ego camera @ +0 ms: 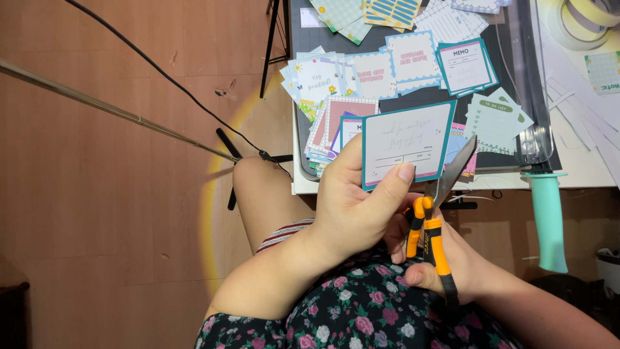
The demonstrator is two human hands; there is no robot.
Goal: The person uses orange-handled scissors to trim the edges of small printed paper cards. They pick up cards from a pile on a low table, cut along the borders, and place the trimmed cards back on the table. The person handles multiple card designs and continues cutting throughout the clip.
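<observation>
Left of the fingers [387,187] the wooden floor [97,226] lies open, crossed only by a black cable [161,74] and a thin rod [110,110]. Above the fingers, piles of cards [342,90] crowd the worktop [581,161]. To their right, a trimmer's mint handle [547,223] hangs past the edge, blocking that side.

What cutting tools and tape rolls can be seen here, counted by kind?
Scissors, orange-handled, in the right hand: 1
Paper trimmer with a mint green handle: 1
Tape rolls: 2
Total: 4
The left hand holds a teal-edged card.
</observation>
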